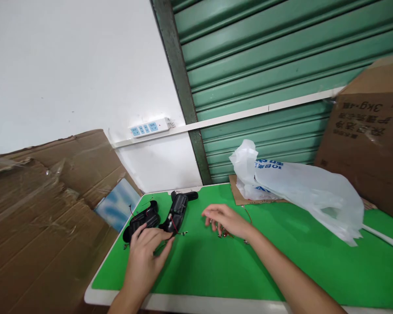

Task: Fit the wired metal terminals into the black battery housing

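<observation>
Two black plastic casing halves (160, 216), long and rounded, lie open side up in the lower left-centre of the frame, side by side and angled toward the upper right, with thin red wires trailing from them. The nearer end of the pair meets the left hand's fingertips. A few small metal parts (223, 234) lie scattered at centre frame, under the right hand's fingers.

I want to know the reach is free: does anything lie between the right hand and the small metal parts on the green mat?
Nothing visible does. The right hand hovers open directly over the small metal parts on the green mat, with no object between them.
</observation>
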